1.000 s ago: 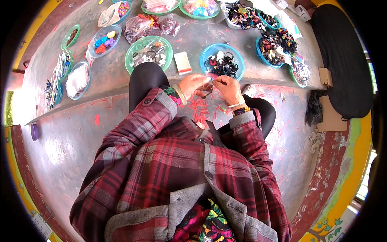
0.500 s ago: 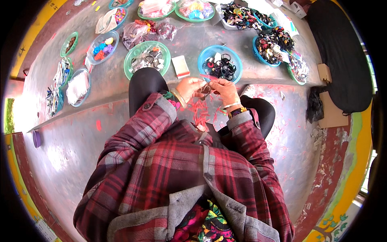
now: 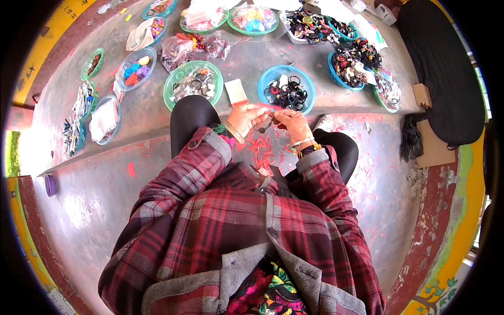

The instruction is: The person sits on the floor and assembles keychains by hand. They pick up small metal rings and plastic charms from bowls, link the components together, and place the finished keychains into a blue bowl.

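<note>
Head view, only one. Person sits on a grey floor point(image 3: 94, 210), knees up, both hands meeting between the knees. Left hand point(image 3: 245, 116) and right hand point(image 3: 292, 122) pinch the same small dark piece point(image 3: 264, 125) from opposite sides, fingertips closed on it. Too small to tell what it is; looks like a dark band or clip. Held close and centred, likely so both thumbs can work it and it stays in clear sight.

Directly beyond the hands, on a raised ledge point(image 3: 136, 118): blue bowl point(image 3: 286, 88) full of dark ring-shaped bits, nearest to the right hand. Green bowl point(image 3: 193, 85) with clear-wrapped dark items sits near the left hand. Small card point(image 3: 237, 93) with a red lower edge lies flat between the two bowls, just past the fingertips. Layout reads as supply within arm's reach, sorted by kind.

Further out: more bowls point(image 3: 137, 68) of coloured pieces, clear bags point(image 3: 194, 47), a tray point(image 3: 307, 23) of dark mixed items at the top right. All well apart from the hands.

Red scraps point(image 3: 262, 149) litter the floor right under the hands, thickest between the knees, consistent with offcuts dropping straight down from the work. Black mat point(image 3: 446, 68) lies at far right, untouched.
</note>
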Demonstrator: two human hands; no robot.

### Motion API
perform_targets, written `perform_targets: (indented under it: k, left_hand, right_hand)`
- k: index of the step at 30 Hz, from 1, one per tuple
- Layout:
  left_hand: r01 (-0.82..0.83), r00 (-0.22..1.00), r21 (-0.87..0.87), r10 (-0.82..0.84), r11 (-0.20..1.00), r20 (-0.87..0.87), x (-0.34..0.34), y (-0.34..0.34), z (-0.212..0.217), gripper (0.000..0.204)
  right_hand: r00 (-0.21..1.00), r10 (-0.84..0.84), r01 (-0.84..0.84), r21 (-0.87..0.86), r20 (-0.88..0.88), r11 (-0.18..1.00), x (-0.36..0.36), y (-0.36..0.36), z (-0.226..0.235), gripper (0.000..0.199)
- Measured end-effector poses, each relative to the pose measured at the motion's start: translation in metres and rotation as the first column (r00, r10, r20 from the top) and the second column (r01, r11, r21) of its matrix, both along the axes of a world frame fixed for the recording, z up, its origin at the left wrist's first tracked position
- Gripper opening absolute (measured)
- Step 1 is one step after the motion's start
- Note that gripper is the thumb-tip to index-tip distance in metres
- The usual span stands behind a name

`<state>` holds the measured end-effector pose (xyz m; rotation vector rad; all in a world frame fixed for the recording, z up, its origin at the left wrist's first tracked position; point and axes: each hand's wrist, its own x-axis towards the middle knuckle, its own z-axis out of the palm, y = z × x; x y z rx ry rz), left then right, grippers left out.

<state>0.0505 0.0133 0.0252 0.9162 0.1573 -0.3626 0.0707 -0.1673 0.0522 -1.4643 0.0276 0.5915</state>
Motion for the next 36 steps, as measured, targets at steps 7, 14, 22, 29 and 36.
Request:
perform_targets:
  k: [7,14,22,29,36]
  left_hand:
    - [-0.021,1.000,-0.067,0.021,0.998,-0.011,0.000,-0.002,-0.010,0.020]
    - [-0.066,0.995,0.094,0.073,0.993,-0.065,-0.001,-0.006,-0.011,0.020]
    - [0.033,0.990,0.223,-0.063,0.974,0.125,-0.007,-0.013,-0.018,0.021]
    - [0.052,0.928,0.647,-0.276,0.761,0.250,-0.007,-0.012,-0.029,0.018]
    - [-0.015,0.860,0.881,-0.443,0.472,0.252,-0.008,-0.015,-0.046,0.019]
  right_hand:
    - [0.996,-0.026,0.024,-0.024,-0.088,0.999,0.001,-0.001,-0.006,0.016]
    - [0.675,0.073,0.449,-0.488,0.734,0.748,-0.001,0.007,0.012,0.008]
    - [0.575,0.264,0.367,-0.533,0.775,0.763,-0.016,0.022,0.005,0.012]
    - [0.552,0.361,0.380,-0.612,0.752,0.694,-0.022,0.024,0.000,0.009]
    - [0.510,0.522,0.392,-0.724,0.684,0.567,-0.028,0.024,-0.014,0.009]
